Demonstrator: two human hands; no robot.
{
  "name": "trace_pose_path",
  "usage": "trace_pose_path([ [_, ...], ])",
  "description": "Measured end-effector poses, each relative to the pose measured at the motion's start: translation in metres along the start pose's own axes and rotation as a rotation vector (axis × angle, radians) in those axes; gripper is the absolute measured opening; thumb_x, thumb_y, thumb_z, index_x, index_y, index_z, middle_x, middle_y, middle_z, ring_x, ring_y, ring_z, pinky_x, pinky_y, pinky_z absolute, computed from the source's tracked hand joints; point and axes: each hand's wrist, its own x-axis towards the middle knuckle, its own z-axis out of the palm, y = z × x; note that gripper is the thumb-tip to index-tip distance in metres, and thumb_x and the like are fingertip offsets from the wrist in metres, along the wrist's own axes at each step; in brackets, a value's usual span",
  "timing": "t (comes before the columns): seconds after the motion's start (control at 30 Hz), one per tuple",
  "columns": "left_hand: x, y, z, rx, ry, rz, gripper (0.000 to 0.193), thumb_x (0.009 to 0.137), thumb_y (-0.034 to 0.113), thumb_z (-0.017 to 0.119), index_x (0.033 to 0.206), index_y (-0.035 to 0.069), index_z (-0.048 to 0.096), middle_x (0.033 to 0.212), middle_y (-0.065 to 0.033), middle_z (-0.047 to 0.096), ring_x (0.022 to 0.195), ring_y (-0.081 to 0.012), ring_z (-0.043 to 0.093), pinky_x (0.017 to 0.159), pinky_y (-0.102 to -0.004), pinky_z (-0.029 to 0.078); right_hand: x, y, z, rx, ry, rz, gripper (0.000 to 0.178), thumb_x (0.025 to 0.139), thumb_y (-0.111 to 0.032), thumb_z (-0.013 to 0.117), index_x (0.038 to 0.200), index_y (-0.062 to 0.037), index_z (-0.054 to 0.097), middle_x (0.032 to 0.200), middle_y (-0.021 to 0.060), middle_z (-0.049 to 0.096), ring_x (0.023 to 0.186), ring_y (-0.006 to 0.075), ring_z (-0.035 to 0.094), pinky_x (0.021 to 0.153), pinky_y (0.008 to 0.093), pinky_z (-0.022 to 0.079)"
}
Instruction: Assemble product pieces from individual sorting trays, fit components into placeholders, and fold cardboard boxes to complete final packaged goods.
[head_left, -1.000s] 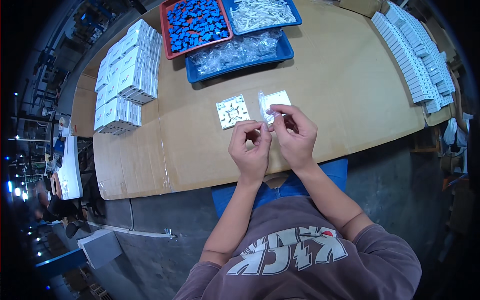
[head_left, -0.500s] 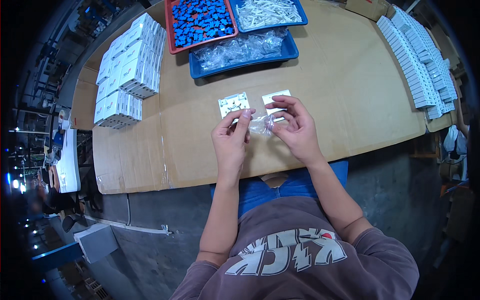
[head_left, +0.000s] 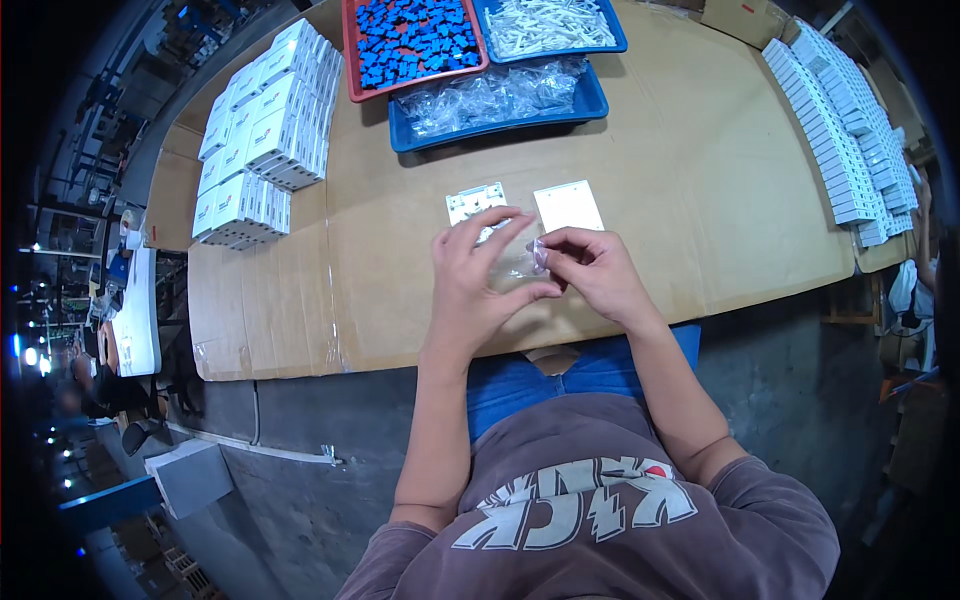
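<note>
A small clear plastic bag (head_left: 514,266) is pinched between the thumb and fingers of my right hand (head_left: 601,277). My left hand (head_left: 468,288) is beside it, thumb and fingers spread wide around the bag's left side; whether it touches the film I cannot tell. Just beyond my left fingers lies an open white plastic piece with small fittings inside (head_left: 474,199), partly covered by that hand. To its right, beyond my right hand, rests a flat white square panel (head_left: 568,207).
At the far side stand a red tray (head_left: 484,62) of blue parts, a blue tray (head_left: 622,42) of white parts and another blue tray (head_left: 402,138) of clear bags. White boxes (head_left: 232,207) are stacked at left; white pieces (head_left: 822,140) stand in rows at right on the cardboard-covered table (head_left: 690,200).
My left hand has gone from a pinch near the bag to spread fingers. My right fingers have closed together on the bag. The view has shifted slightly.
</note>
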Motion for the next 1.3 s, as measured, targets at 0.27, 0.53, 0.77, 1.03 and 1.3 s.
trace_pose_path([
  [0.27,-0.013,-0.009,0.016,-0.052,-0.067,-0.015,0.053,0.071,0.029,0.092,0.119,0.012,0.077,0.113,-0.0037,0.072,0.108,-0.0206,0.064,0.097,-0.0378,0.039,-0.004,-0.002,-0.002,-0.229,0.068,-0.047,0.020,0.102,-0.010,0.068,0.115,0.0019,0.077,0.089,0.0010,0.073,0.073,0.0051,0.059,0.065,0.0248,0.050],
  [0.53,-0.016,-0.012,0.020,-0.102,-0.012,-0.016,0.048,0.074,0.027,0.091,0.116,0.010,0.076,0.111,-0.0045,0.072,0.104,-0.0235,0.067,0.094,-0.0384,0.046,-0.003,0.002,-0.002,-0.187,0.098,-0.071,0.022,0.103,-0.007,0.064,0.123,0.0003,0.070,0.098,0.0050,0.075,0.082,0.0063,0.063,0.073,0.0242,0.050],
  [0.77,-0.018,-0.011,0.024,-0.319,0.004,-0.116,0.044,0.075,0.027,0.091,0.112,0.008,0.077,0.103,-0.0076,0.077,0.096,-0.0263,0.070,0.090,-0.0393,0.049,0.002,0.008,-0.012,-0.240,-0.066,-0.369,0.039,0.110,-0.033,0.057,0.132,-0.0013,0.064,0.123,0.0115,0.071,0.106,0.0153,0.068,0.094,0.0310,0.054],
  [1.03,-0.035,-0.004,0.043,-0.775,-0.211,-0.446,0.040,0.085,0.014,0.087,0.120,0.000,0.075,0.112,-0.0106,0.078,0.100,-0.0143,0.070,0.088,-0.0300,0.054,-0.002,0.006,-0.020,-0.116,-0.295,-0.192,0.060,0.107,-0.049,0.053,0.122,0.0055,0.072,0.152,0.0149,0.055,0.121,0.0229,0.064,0.101,0.0368,0.052],
  [1.3,-0.040,-0.013,0.054,-1.016,-0.360,-0.599,0.032,0.099,0.017,0.074,0.123,-0.004,0.070,0.096,-0.0033,0.072,0.084,-0.0080,0.065,0.075,-0.0238,0.052,0.000,-0.007,-0.036,-0.272,-0.383,-0.217,0.050,0.107,-0.045,0.055,0.113,-0.0007,0.077,0.154,0.0189,0.053,0.127,0.0326,0.062,0.108,0.0439,0.048],
])
